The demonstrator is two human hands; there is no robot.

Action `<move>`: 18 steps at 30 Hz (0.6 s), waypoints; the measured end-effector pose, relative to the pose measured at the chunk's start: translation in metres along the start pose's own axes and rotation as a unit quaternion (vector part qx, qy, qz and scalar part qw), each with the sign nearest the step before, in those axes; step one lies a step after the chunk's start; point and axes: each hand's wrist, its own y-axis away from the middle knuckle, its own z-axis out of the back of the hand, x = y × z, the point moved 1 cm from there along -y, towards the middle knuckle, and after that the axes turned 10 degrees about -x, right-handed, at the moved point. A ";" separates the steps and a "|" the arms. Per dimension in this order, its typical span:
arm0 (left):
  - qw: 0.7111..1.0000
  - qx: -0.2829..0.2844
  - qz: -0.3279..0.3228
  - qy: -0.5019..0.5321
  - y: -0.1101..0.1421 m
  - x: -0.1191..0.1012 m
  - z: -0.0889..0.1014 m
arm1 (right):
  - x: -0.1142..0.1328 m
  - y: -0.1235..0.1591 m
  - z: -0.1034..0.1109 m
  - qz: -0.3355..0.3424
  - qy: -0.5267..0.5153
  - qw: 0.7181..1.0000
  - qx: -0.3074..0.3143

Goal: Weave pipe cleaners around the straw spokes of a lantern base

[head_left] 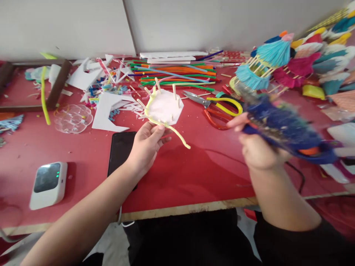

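My left hand (pixel 151 142) pinches the near edge of a white foam base (pixel 165 105) with several short wooden sticks standing up around its rim. A pale yellow pipe cleaner (pixel 179 136) runs along the left and near side of the base, and its loose end hangs out to the right past my fingers. My right hand (pixel 256 147) is wrapped round the handle of a blue glue gun (pixel 283 123), stained and blurred by motion, held above the table to the right. Its nozzle points to the upper left, apart from the base.
Scissors (pixel 212 107) with red and yellow handles lie between my hands. Coloured pipe cleaners (pixel 177 72) and foam offcuts (pixel 104 112) spread behind. A phone (pixel 119 151), a white device with a screen (pixel 49 184) and a clear flower-shaped tray (pixel 73 118) sit left; yarn-roofed models (pixel 273 55) stand right.
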 end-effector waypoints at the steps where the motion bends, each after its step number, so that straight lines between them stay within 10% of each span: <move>1: 1.000 -0.003 -0.005 -0.004 0.001 0.000 0.000 | 0.012 0.003 -0.011 0.014 -0.018 1.000 -0.010; 18: 0.992 0.034 -0.079 -0.092 0.005 0.005 0.002 | 0.041 -0.002 -0.036 0.153 -0.022 0.988 0.014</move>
